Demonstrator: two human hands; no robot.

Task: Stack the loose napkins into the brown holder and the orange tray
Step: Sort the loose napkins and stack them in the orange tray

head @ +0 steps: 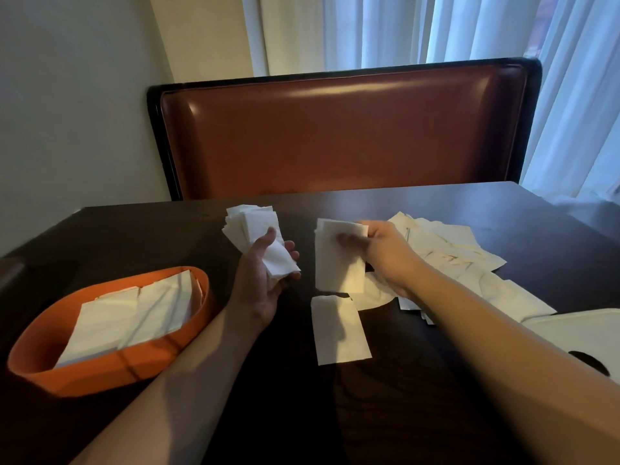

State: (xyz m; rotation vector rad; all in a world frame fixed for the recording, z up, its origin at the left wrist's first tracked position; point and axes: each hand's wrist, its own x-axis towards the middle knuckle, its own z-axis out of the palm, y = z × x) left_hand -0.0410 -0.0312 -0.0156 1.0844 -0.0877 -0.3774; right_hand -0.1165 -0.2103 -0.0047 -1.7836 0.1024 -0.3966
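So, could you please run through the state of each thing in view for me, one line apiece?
Left hand: grips a bundle of napkins, held above the table.
Right hand: pinches a single napkin, lifted off the table.
Orange tray: holds stacked napkins, not full.
Flat napkin: lies alone on the table near the person.
Loose pile: scattered on the table, still unsorted.

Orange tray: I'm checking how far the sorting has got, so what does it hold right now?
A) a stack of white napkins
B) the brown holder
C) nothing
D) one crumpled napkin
A: the orange tray at the table's left holds a flat stack of white napkins, while the left hand grips another bundle above the table.
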